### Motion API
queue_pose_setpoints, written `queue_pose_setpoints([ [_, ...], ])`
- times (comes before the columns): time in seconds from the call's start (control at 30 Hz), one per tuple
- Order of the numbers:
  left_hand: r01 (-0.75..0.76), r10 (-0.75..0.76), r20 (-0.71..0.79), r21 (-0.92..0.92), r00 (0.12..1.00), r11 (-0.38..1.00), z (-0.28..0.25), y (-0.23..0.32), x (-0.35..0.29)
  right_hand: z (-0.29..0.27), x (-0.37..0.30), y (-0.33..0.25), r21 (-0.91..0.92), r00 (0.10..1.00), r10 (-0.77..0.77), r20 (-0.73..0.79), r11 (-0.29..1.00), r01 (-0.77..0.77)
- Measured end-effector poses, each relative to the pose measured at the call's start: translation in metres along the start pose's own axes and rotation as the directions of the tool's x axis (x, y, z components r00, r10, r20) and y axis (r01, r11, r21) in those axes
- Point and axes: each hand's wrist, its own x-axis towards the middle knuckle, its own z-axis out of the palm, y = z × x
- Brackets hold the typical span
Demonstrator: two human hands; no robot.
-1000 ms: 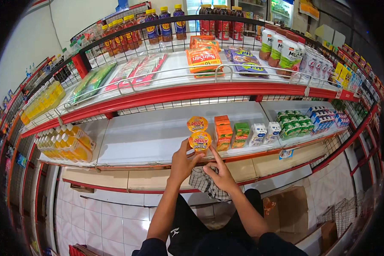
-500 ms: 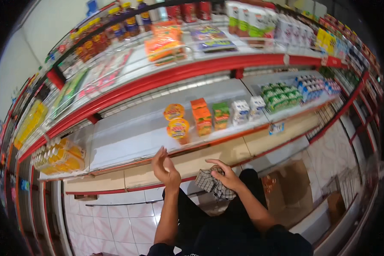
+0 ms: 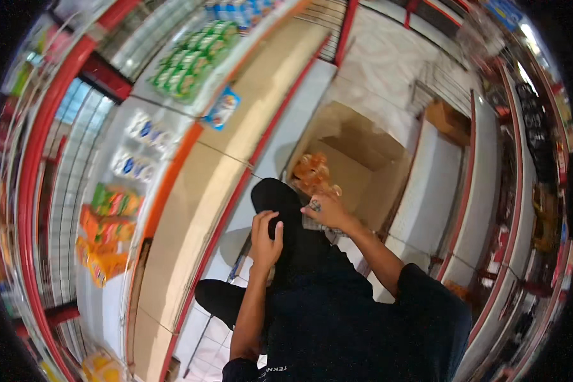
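My left hand (image 3: pixel 266 237) lies flat on my black-trousered knee (image 3: pixel 280 198), fingers apart and holding nothing. My right hand (image 3: pixel 325 212) stretches forward to the near edge of an open cardboard box (image 3: pixel 363 153) on the floor. Its fingertips are at a bunch of orange packets (image 3: pixel 312 170) lying in the box's near corner. Whether the fingers have closed on a packet is hidden by the back of the hand. A checkered cloth (image 3: pixel 307 223) shows just under that hand.
A red-edged shelf unit curves along the left, carrying green packs (image 3: pixel 188 67), blue-and-white packs (image 3: pixel 137 146) and orange and green packs (image 3: pixel 105 229). A smaller cardboard box (image 3: pixel 451 120) stands farther off. Another shelf row (image 3: pixel 541 159) lines the right, across a white tiled floor (image 3: pixel 388 57).
My view has swung from the shelf down to the right, onto the floor box. My left hand dropped onto my knee and my right hand reached to the orange packets.
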Motion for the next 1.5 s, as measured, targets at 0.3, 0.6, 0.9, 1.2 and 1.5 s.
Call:
queue_pose_setpoints([
  [0.3,-0.227,0.051,0.453,0.343,0.890,0.912,0.094,-0.021,0.048,0.004,-0.014,0.117,-0.123,0.971,0.208,0.118,0.973,-0.194],
  [0.6,-0.296,-0.029,0.584,0.451,0.811,0.842,0.128,-0.035,0.066,0.007,0.053,0.244,0.257,0.950,0.297,0.093,0.915,-0.311],
  [0.9,-0.259,-0.047,0.556,0.458,0.830,0.850,0.136,-0.032,0.073,0.089,0.091,0.367,-0.021,0.843,0.458,0.281,0.881,-0.472],
  [1.2,-0.255,-0.053,0.549,0.469,0.834,0.846,0.140,-0.031,0.076,0.094,0.103,0.320,0.485,0.465,0.883,0.069,0.377,-0.789],
  [1.5,-0.212,-0.088,0.533,0.476,0.842,0.853,0.138,-0.031,0.075,0.085,0.084,0.331,0.204,0.885,0.465,-0.007,0.867,-0.454],
])
